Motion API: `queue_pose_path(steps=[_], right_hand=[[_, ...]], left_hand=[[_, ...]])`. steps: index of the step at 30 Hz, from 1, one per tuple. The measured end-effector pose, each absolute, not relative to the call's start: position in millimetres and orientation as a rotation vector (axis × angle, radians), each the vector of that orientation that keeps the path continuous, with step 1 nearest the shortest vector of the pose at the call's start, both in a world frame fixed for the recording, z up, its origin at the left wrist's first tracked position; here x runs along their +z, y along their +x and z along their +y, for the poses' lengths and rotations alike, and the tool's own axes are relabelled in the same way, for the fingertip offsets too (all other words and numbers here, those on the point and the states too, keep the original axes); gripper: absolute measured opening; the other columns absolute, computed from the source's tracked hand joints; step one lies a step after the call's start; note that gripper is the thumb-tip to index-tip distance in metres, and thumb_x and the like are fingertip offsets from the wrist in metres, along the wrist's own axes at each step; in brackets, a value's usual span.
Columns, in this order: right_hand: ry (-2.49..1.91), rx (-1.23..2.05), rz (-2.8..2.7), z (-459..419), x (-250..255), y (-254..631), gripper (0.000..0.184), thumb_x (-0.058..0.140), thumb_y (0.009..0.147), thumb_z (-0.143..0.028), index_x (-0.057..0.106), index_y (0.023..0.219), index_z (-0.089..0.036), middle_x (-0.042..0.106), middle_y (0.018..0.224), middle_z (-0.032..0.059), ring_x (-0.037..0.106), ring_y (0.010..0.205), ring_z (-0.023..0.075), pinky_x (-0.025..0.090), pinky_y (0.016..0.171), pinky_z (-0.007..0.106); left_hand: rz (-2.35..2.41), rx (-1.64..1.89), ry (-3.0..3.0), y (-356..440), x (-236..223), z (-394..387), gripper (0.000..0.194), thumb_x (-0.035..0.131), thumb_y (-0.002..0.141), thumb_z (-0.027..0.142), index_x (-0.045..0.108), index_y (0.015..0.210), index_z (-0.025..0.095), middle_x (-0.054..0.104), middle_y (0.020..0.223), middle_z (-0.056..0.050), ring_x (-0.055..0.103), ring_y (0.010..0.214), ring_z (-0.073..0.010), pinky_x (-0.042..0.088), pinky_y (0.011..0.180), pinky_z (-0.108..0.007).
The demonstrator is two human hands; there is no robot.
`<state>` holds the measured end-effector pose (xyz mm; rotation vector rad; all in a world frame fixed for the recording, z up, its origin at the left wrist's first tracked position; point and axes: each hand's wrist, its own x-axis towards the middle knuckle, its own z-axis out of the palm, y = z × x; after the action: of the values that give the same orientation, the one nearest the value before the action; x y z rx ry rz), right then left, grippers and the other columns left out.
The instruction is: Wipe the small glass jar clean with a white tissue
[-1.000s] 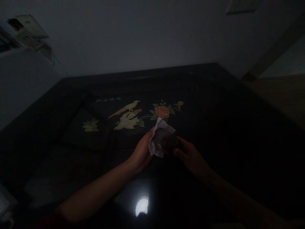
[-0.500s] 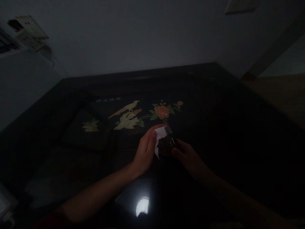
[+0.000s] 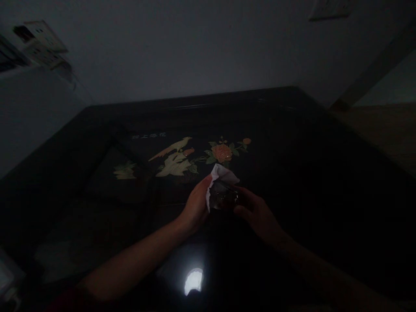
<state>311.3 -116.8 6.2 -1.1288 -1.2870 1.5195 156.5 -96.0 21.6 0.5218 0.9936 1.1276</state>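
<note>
In the dim head view, my left hand (image 3: pixel 197 203) is closed around a white tissue (image 3: pixel 224 174), pressing it to the left end of a clear, shiny glass (image 3: pixel 224 197). The tissue's edge sticks up above the glass and drapes along its side. My right hand (image 3: pixel 256 212) grips the right end of the glass, thumb below and fingers behind. The glass looks like a small cup lying sideways, though its exact shape is hard to make out in the dark. Both hands are above a glossy black tabletop (image 3: pixel 292 143).
The tabletop bears an inlaid bird (image 3: pixel 172 147), a pink flower (image 3: pixel 222 153) and written characters. A bright light reflection (image 3: pixel 194 281) shows near the front. A grey wall (image 3: pixel 182 47) stands behind, with power sockets (image 3: pixel 45 37) at upper left. A pale object (image 3: pixel 8 275) sits at lower left.
The tissue has shifted around the end of the glass, its upper part now spreading up and right. My left thumb, visible on the tissue before, is now hidden. My right hand stays nearly in place.
</note>
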Motion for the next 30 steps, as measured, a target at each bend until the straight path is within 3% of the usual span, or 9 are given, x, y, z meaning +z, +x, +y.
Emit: queue_pose_path(steps=[7, 12, 17, 22, 26, 30], right_hand=[[-1.044, 1.536, -1.352, -113.9, 7.7, 311.3, 0.063, 0.070, 0.067, -0.058, 0.060, 0.114, -0.017, 0.070, 0.109, 0.0106, 0.065, 0.102, 0.0270, 0.051, 0.089, 0.038], [-1.041, 1.540, -1.337, -115.8, 6.6, 309.0, 0.059, 0.070, 0.068, -0.056, 0.060, 0.114, -0.019, 0.069, 0.111, 0.0093, 0.064, 0.105, 0.0265, 0.050, 0.091, 0.039], [-1.089, 1.540, -1.285, -117.6, 4.4, 306.3, 0.053, 0.071, 0.070, -0.046, 0.060, 0.114, -0.020, 0.070, 0.109, 0.0081, 0.064, 0.104, 0.0255, 0.050, 0.091, 0.039], [-1.153, 1.558, -1.248, -120.7, 6.4, 303.1, 0.044, 0.068, 0.073, -0.041, 0.061, 0.110, -0.019, 0.071, 0.103, 0.0067, 0.066, 0.096, 0.0239, 0.053, 0.085, 0.038], [-1.194, 1.551, -1.259, -123.3, 8.4, 301.8, 0.039, 0.068, 0.074, -0.042, 0.062, 0.105, -0.019, 0.071, 0.102, 0.0065, 0.067, 0.090, 0.0232, 0.053, 0.081, 0.037], [-1.185, 1.537, -1.259, -125.0, 6.0, 303.0, 0.040, 0.068, 0.074, -0.041, 0.061, 0.106, -0.019, 0.071, 0.104, 0.0065, 0.066, 0.093, 0.0231, 0.053, 0.084, 0.037]], left_hand=[[0.741, 0.940, 0.404, 155.7, 27.2, -88.6, 0.017, 0.057, 0.080, 0.030, 0.067, 0.078, 0.017, 0.069, 0.072, -0.005, 0.066, 0.079, -0.0202, 0.050, 0.075, -0.030], [0.927, 1.070, 0.539, 155.0, 29.5, -92.3, 0.016, 0.059, 0.080, 0.030, 0.066, 0.075, 0.017, 0.069, 0.072, -0.004, 0.065, 0.078, -0.0202, 0.049, 0.074, -0.029], [1.056, 1.182, 1.022, 151.0, 35.4, -100.4, 0.025, 0.056, 0.084, 0.035, 0.070, 0.093, 0.016, 0.071, 0.095, -0.006, 0.062, 0.094, -0.0234, 0.045, 0.080, -0.026], [1.039, 1.257, 1.382, 152.4, 39.0, -106.9, 0.023, 0.055, 0.084, 0.022, 0.071, 0.102, 0.019, 0.065, 0.116, -0.008, 0.054, 0.114, -0.0241, 0.033, 0.102, -0.030], [0.989, 1.216, 1.422, 153.9, 40.8, -109.4, 0.023, 0.063, 0.076, 0.013, 0.073, 0.096, 0.021, 0.066, 0.115, -0.010, 0.051, 0.120, -0.0251, 0.025, 0.110, -0.034], [0.971, 1.231, 1.383, 153.6, 42.0, -109.9, 0.021, 0.061, 0.080, 0.019, 0.073, 0.098, 0.020, 0.065, 0.116, -0.011, 0.052, 0.118, -0.0254, 0.028, 0.108, -0.034]])
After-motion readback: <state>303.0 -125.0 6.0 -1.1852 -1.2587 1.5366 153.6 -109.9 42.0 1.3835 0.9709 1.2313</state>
